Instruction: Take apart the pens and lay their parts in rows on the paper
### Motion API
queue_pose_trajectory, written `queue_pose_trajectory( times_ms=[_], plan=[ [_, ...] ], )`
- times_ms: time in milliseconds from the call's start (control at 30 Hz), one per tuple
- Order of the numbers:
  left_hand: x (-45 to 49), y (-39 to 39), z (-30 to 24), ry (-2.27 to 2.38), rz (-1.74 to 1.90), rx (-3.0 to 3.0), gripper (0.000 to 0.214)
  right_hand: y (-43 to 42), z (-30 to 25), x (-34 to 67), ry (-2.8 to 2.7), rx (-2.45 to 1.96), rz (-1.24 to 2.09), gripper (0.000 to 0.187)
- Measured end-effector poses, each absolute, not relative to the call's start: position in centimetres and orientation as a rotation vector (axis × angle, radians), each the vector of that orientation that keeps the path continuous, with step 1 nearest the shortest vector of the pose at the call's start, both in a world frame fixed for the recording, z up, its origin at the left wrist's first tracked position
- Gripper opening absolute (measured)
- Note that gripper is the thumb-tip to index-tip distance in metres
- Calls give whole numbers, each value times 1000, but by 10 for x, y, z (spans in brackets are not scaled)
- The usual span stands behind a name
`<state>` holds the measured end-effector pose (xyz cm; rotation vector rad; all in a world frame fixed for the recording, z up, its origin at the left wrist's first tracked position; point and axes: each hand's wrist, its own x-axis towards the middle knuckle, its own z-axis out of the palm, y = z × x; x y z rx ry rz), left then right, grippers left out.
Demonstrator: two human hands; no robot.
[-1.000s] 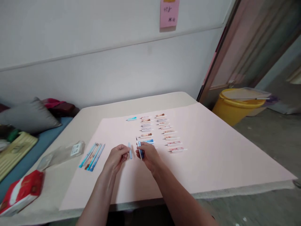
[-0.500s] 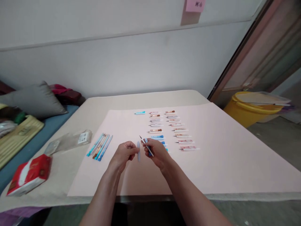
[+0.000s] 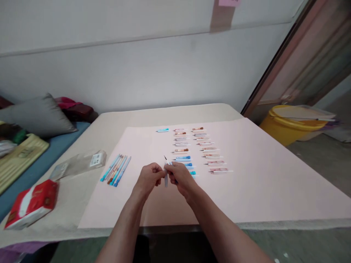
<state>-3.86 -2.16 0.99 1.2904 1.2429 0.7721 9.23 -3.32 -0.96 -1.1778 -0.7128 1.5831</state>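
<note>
My left hand [image 3: 149,178] is closed, thumb and fingers pinching a pale, slim pen barrel [image 3: 166,181] whose lower end points down toward me. Right beside it, my right hand [image 3: 180,176] is closed around a thin white pen refill [image 3: 166,159], its dark tip pointing up and away. The two hands meet over the pink sheet, and the fingers hide where barrel and refill come together. Just beyond my right hand lie blue pen parts [image 3: 183,157]. Left of my left hand is a bunch of blue and brown pens [image 3: 116,170].
Rows of pen barrels with refills [image 3: 210,156] lie on the pink sheet [image 3: 263,182]. A clear plastic bag [image 3: 79,165] and a red tissue pack [image 3: 32,204] rest at the left. A yellow bucket [image 3: 285,128] stands beyond the table's right edge.
My hands have come together; the pale barrel moved right against my right hand. The refill now stands more upright, and its lower part is no longer visible.
</note>
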Motion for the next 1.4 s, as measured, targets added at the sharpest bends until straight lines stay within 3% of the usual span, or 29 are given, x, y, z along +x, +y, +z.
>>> queue_pose_trajectory(
  times_ms=[400, 667, 1400],
  plan=[
    [-43, -22, 9, 1239, 846, 1122, 26, -26, -3, 108, -554, -1203, 1443, 24],
    [-42, -25, 10, 1257, 853, 1156, 14, -22, -7, 112, -392, -1143, 1416, 23],
    [-37, -27, 9, 1365, 951, 1287, 8, -22, -10, 108, -330, -1143, 1415, 22]
  ],
)
